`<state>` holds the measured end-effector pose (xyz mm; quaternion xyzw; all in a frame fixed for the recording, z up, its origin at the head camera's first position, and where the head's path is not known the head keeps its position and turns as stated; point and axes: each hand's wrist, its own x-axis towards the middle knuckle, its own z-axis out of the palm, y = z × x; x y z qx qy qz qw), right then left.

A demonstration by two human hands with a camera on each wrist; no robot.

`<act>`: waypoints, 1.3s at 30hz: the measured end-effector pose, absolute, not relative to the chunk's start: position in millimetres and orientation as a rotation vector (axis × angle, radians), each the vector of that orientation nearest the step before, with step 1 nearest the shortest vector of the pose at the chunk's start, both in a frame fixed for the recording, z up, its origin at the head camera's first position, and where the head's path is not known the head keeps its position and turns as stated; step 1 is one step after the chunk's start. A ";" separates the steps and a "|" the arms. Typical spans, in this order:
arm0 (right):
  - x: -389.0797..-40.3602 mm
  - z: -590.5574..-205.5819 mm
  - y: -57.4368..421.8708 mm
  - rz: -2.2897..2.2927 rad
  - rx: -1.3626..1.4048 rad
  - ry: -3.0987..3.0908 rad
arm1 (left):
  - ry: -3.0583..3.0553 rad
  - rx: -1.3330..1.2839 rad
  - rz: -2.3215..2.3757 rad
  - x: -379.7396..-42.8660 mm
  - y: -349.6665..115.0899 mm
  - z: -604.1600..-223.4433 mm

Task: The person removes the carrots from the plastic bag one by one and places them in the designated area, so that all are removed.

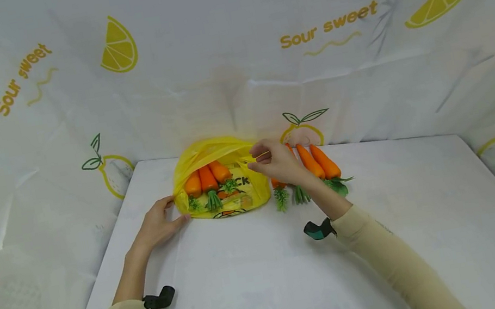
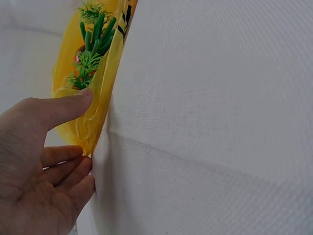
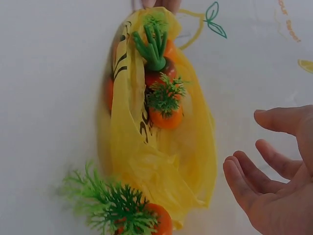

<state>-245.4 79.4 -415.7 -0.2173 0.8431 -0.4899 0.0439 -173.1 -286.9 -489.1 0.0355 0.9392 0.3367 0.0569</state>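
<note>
R hand, empty w/ fingers apart, is nearer the loose carrots: under & just R, tips away. L hand touches bag; can't tell if gripping.

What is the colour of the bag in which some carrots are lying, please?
The bag is yellow, with black lettering; the head view shows it best.

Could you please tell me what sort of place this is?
It is probably a staged tabletop recording spot: a white table, a lemon-printed sheet behind it, and a small dark device at each wrist.
</note>
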 end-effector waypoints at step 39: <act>-265.4 -481.9 -18.9 -1.393 -0.419 2.657 | 2.871 0.118 0.991 -172.8 -284.7 -486.8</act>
